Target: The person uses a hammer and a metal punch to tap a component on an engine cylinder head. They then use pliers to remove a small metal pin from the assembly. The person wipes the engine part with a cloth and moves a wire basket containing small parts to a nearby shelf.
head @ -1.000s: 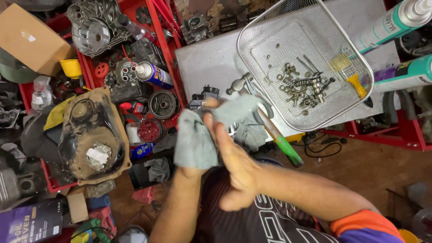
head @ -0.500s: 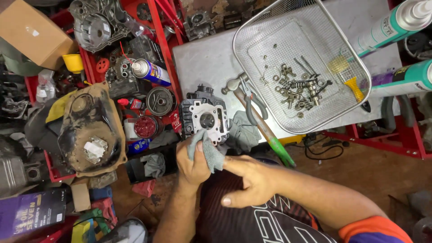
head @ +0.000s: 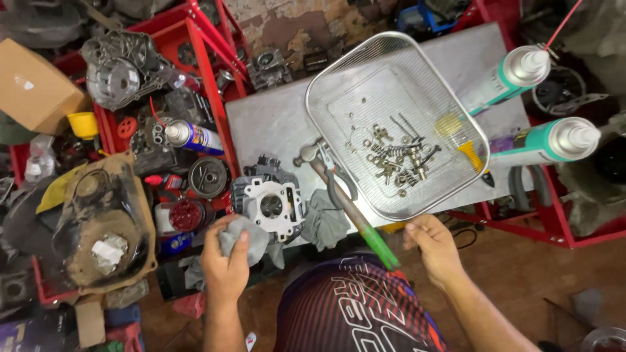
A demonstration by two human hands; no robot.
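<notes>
head view, looking straight down: left hand (head: 225, 264) has its grip clenched around a grey rag (head: 242, 236), thumb on top of the cloth, the rag lying just at the front edge of a metal cylinder head (head: 268, 203) that sits at the near left corner of the grey worktop (head: 274, 127). right hand (head: 433, 246) hangs off the worktop's front edge, below the wire mesh basket (head: 398, 124); its fingers are curled loosely, touching nothing that can be made out, so whether its grip is closed or slack cannot be told. a hammer with a green handle (head: 355, 215) lies diagonally from the worktop toward the person's shirt, its handle end between the 2 hands. a second grey cloth (head: 324, 221) lies beside the cylinder head, under the hammer. the basket holds small bolts and springs (head: 394, 163) and a yellow brush (head: 460, 140). 2 teal sealant cartridges (head: 548, 142) lie at the right of the worktop. a blue spray can (head: 192, 137) rests on the red rack (head: 202, 72) to the left.
</notes>
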